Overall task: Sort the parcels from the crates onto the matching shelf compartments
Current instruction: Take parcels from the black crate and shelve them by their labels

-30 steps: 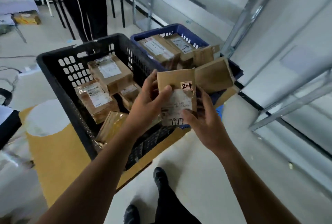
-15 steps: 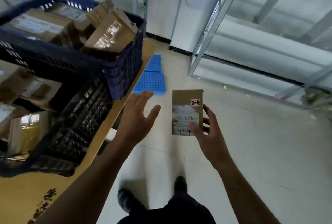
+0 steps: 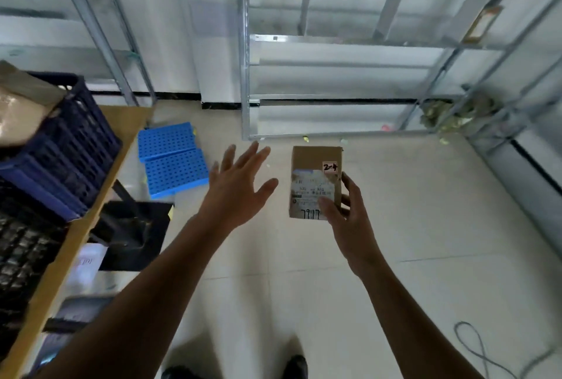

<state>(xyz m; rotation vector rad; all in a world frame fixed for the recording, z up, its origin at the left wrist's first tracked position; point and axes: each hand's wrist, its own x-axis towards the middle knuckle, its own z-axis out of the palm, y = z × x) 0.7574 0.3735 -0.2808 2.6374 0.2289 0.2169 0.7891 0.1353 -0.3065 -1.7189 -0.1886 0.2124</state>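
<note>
— Where is the parcel [image 3: 314, 179]?
— In the right grip [image 3: 346, 214]: thumb on its label, fingers behind its right edge. It is held upright above the floor, in front of the metal shelf [image 3: 334, 40].
— And the left grip [image 3: 237, 193]?
— Fingers spread straight, just beside the parcel, apart from it. The blue crate [image 3: 70, 147] stands by the worktop's [image 3: 121, 126] far corner.

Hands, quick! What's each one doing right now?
Left hand: open, fingers spread, holding nothing.
Right hand: grips the small brown cardboard parcel with a white label.

Pale tiled floor [image 3: 425, 241], white wall [image 3: 182, 19] behind
</note>
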